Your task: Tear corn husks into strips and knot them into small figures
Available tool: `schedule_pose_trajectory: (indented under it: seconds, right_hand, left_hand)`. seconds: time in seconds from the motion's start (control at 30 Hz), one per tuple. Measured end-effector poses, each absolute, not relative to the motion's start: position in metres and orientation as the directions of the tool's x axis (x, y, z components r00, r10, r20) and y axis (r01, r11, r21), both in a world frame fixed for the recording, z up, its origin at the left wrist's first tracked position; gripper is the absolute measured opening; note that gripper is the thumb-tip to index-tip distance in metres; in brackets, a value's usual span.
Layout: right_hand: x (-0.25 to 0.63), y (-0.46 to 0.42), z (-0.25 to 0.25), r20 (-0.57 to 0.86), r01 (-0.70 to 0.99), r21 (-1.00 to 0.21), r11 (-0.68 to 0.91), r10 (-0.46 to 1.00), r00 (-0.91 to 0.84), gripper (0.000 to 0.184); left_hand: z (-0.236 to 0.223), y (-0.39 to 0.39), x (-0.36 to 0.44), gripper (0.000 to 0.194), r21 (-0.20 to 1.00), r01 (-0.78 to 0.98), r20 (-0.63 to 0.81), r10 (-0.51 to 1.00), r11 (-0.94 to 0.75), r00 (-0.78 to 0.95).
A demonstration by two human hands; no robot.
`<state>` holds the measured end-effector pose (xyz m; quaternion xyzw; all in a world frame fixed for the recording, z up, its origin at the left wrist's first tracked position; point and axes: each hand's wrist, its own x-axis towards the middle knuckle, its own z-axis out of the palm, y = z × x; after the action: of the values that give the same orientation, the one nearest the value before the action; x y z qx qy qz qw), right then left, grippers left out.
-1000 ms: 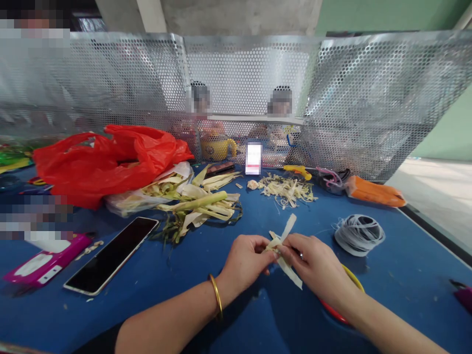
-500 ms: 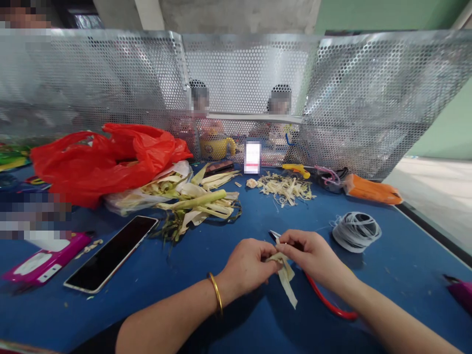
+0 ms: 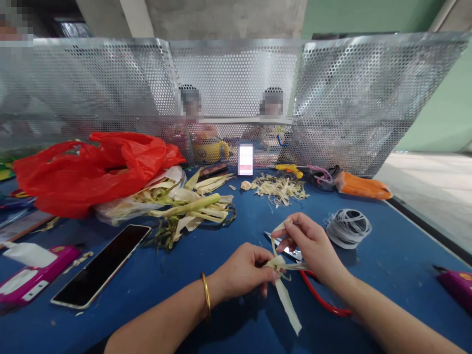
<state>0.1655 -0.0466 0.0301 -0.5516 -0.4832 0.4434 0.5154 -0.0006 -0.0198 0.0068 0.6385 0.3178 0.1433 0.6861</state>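
My left hand [image 3: 249, 265], with a gold bangle at the wrist, pinches a knotted piece of pale corn husk [image 3: 289, 305] between thumb and fingers. One long end of it hangs down toward me and another points right. Just above, my right hand [image 3: 308, 241] is closed on a narrow husk strip that rises from the knot in a loop. Scissors [image 3: 324, 306] with red handles lie on the table beneath my right hand, which hides part of them. Their metal blades show between the two hands.
Corn husks [image 3: 199, 209] and a red plastic bag [image 3: 92, 172] lie at left, behind a phone [image 3: 101, 265] and a magenta glue gun [image 3: 40, 270]. Shredded husk [image 3: 282, 189] lies ahead, a ball of grey cord [image 3: 348, 228] to the right. A perforated metal screen [image 3: 236, 73] stands behind.
My right hand has lifted away from the left, drawing the narrow husk strip up. More of the scissors now shows. The view has shifted slightly right.
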Motion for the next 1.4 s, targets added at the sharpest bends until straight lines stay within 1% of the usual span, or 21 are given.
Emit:
schedule_pose_trajectory:
  seconds: [0.13,0.2,0.23,0.3,0.37,0.4,0.47,0.53,0.6,0.63,0.67,0.7,0.8,0.83,0.9,0.97,1.1,1.17,1.27,1.33,1.4]
  right_hand:
    - [0.163,-0.049,0.028,0.024,0.083,-0.996,0.016,0.995,0.092,0.029]
    - [0.165,-0.049,0.028,0.069,0.125,-0.990,0.062,0.996,0.050,0.025]
    - [0.168,-0.049,0.028,0.110,0.179,-0.978,0.104,0.994,0.027,0.022]
    - [0.176,-0.047,0.030,0.212,0.381,-0.899,0.216,0.976,-0.053,0.021]
    - [0.185,-0.044,0.033,0.275,0.604,-0.715,0.353,0.936,-0.221,0.016]
    - [0.190,-0.042,0.035,0.271,0.667,-0.616,0.419,0.908,-0.321,0.013]
    - [0.197,-0.038,0.038,0.241,0.722,-0.489,0.490,0.871,-0.428,0.018]
    - [0.200,-0.037,0.039,0.315,0.798,-0.401,0.450,0.886,-0.341,0.021]
    - [0.197,-0.041,0.038,0.514,0.887,-0.262,0.381,0.833,-0.206,0.016]
    - [0.193,-0.044,0.037,0.608,0.912,-0.173,0.373,0.769,-0.200,0.014]
    - [0.188,-0.049,0.035,0.668,0.916,-0.069,0.396,0.700,-0.253,0.014]
    - [0.182,-0.055,0.033,0.677,0.889,0.035,0.457,0.644,-0.358,0.018]
    - [0.159,-0.071,0.022,0.495,0.683,0.313,0.660,0.500,-0.711,0.034]
    - [0.151,-0.074,0.018,0.407,0.608,0.401,0.685,0.462,-0.788,0.036]
    - [0.140,-0.077,0.010,0.316,0.552,0.506,0.662,0.454,-0.833,0.037]
    - [0.135,-0.075,0.004,0.307,0.553,0.543,0.632,0.463,-0.831,0.033]
    - [0.138,-0.070,0.001,0.390,0.581,0.522,0.625,0.431,-0.814,0.030]
    - [0.142,-0.069,0.002,0.469,0.627,0.461,0.628,0.427,-0.773,0.035]
    - [0.145,-0.071,0.006,0.598,0.702,0.310,0.641,0.443,-0.668,0.038]
    - [0.145,-0.073,0.009,0.637,0.705,0.270,0.656,0.428,-0.642,0.035]
    - [0.144,-0.076,0.011,0.639,0.666,0.295,0.685,0.376,-0.671,0.034]
  left_hand:
    - [0.012,-0.021,0.001,0.032,0.950,0.213,-0.312,0.645,0.229,0.697]
    - [0.014,-0.021,0.002,0.035,0.945,0.217,-0.326,0.665,0.245,0.672]
    - [0.015,-0.021,0.001,0.035,0.946,0.207,-0.324,0.674,0.250,0.664]
    - [0.016,-0.019,0.000,0.033,0.948,0.170,-0.313,0.697,0.269,0.645]
    - [0.016,-0.016,-0.002,0.031,0.949,0.125,-0.305,0.733,0.291,0.608]
    - [0.016,-0.014,-0.003,0.031,0.947,0.109,-0.307,0.747,0.303,0.589]
    - [0.016,-0.010,-0.004,0.029,0.939,0.096,-0.325,0.758,0.331,0.565]
    - [0.017,-0.007,-0.004,0.027,0.923,0.102,-0.363,0.751,0.372,0.551]
    - [0.017,-0.006,-0.004,0.026,0.908,0.089,-0.392,0.755,0.410,0.526]
    - [0.017,-0.005,-0.003,0.026,0.903,0.068,-0.396,0.763,0.423,0.510]
    - [0.017,-0.005,-0.002,0.026,0.902,0.039,-0.392,0.777,0.430,0.493]
    - [0.017,-0.004,-0.002,0.027,0.904,0.002,-0.376,0.796,0.427,0.474]
    - [0.016,-0.005,0.000,0.029,0.906,-0.086,-0.343,0.839,0.414,0.422]
    - [0.015,-0.006,0.001,0.030,0.905,-0.098,-0.342,0.846,0.414,0.410]
    - [0.014,-0.009,0.002,0.032,0.902,-0.106,-0.348,0.850,0.419,0.396]
    - [0.013,-0.011,0.004,0.033,0.905,-0.118,-0.337,0.859,0.408,0.385]
    - [0.012,-0.012,0.003,0.032,0.906,-0.152,-0.305,0.858,0.395,0.412]
    - [0.015,-0.011,-0.001,0.031,0.895,-0.157,-0.289,0.811,0.418,0.509]
    - [0.022,-0.008,-0.008,0.033,0.885,-0.142,-0.257,0.720,0.443,0.644]
    - [0.026,-0.007,-0.010,0.035,0.885,-0.134,-0.270,0.727,0.446,0.632]
    - [0.027,-0.006,-0.011,0.034,0.881,-0.130,-0.299,0.748,0.455,0.592]
